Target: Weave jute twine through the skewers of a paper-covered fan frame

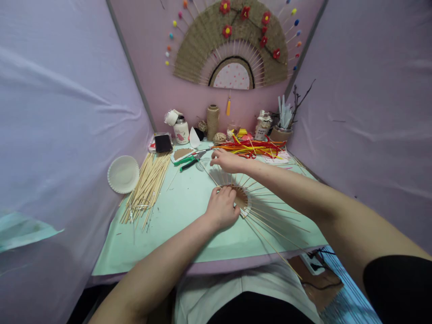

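The left hand (223, 208) rests, fingers bent, on the nine o'clock side of the brown base (241, 196), centred with its fanned sticks (275, 249) on the green table (182, 225), the right hand (227, 160) curled at eleven o'clock, both grips impossible to tell.

The left grip (222, 208) rests on the brown cardboard piece (242, 197), from which thin sticks (272, 215) radiate over the desk (178, 240). The right grip (227, 160) is positioned at the far sticks, fingers bent; contact is not discernible. A pile of loose sticks (150, 177) lies at left, beside the scalloped white dish (123, 174). Pliers (185, 160) lie right of the pile. A decorated fan (191, 58) hangs at the rear.
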`<act>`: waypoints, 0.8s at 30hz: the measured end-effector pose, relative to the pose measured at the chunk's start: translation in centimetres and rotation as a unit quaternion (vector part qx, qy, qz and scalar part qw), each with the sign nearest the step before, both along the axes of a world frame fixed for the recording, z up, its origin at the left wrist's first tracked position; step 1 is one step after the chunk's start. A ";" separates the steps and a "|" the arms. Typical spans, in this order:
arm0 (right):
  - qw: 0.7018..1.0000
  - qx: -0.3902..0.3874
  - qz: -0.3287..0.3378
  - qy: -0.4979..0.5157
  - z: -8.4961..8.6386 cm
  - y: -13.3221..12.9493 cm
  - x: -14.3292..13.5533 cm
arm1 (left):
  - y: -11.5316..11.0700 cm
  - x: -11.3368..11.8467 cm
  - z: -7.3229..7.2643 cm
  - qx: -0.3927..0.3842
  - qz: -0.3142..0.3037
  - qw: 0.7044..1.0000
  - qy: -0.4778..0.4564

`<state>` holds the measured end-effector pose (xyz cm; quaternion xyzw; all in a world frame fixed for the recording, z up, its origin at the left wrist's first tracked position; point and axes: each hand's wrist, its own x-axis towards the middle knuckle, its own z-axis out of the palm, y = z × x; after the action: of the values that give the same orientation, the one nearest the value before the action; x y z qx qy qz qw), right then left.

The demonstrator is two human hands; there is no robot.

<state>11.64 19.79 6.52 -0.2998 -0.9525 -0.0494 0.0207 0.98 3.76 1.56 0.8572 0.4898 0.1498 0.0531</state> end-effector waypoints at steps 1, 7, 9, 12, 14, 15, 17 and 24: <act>1.000 0.005 -0.004 0.011 0.4 0.1 0.3 | 0.0 0.0 0.0 0.000 -0.001 1.000 -0.002; 0.998 0.013 -0.028 0.058 2.5 0.4 2.6 | -0.1 -0.1 0.0 0.003 -0.007 1.000 -0.002; 0.997 0.011 -0.028 0.070 2.6 -0.1 3.5 | 0.0 -0.1 0.0 0.009 -0.007 1.000 0.000; 0.997 -0.004 -0.033 0.070 2.4 -2.1 4.6 | 0.0 -0.1 -0.1 0.013 -0.007 1.000 -0.001; 0.997 -0.020 -0.043 0.058 2.0 -3.7 5.0 | 0.0 -0.1 0.0 0.012 -0.006 1.000 -0.002; 0.997 -0.029 -0.048 0.050 1.7 -4.4 5.1 | 0.0 -0.1 0.0 0.011 -0.006 1.000 -0.002; 0.997 -0.045 -0.058 0.037 0.8 -5.4 5.1 | 0.0 0.0 0.1 0.008 -0.004 1.000 0.000; 0.994 -0.064 -0.084 -0.008 -1.3 -5.1 3.4 | -0.1 0.0 0.4 -0.009 0.001 1.000 0.012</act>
<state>15.03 14.73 5.25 -0.3793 -0.9252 0.0080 -0.0102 1.00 3.67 1.97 0.8579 0.4929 0.1348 0.0544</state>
